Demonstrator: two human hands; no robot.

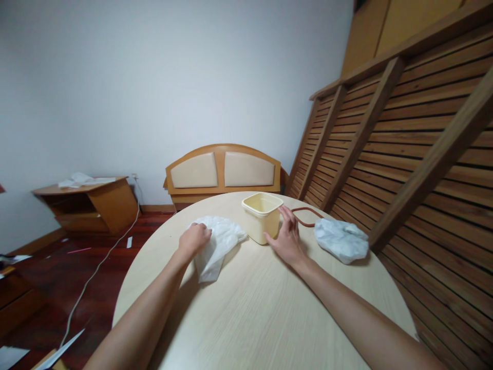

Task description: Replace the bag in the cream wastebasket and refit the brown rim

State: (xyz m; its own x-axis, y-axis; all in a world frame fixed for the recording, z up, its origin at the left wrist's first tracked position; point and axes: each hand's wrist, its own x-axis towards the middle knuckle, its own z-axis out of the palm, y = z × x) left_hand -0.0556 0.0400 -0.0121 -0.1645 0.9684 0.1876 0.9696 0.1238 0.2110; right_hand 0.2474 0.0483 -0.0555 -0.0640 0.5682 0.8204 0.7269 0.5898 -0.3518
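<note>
A person's two bare hands work over a round table [246,318] that fills the lower middle of the frame. The left hand [195,239], left of centre, has its fingers curled down on a white bag [221,244], gripping it near its left edge. The bag lies spread and crumpled on the tabletop, one corner pointing towards the bottom of the frame, its right tip just beside the tub [256,224].

The tub, pale yellow and open at the top, stands upright just right of the frame's centre. The right hand [287,237] is at its right side, fingers fairly wide: the thumb is low by the near corner, the other fingertips up by the rim (how firmly they press, one cannot tell).

Further right on the table sits a pale bundle [341,240], crumpled like the bag, with a brown loop [308,216] running from it towards the right hand.

Beyond the table, at mid-frame, is a headboard [222,154] with two padded panels. Slatted wood [358,169] slants along the right, and a cabinet [103,205] topped with papers [82,180] stands at left.
</note>
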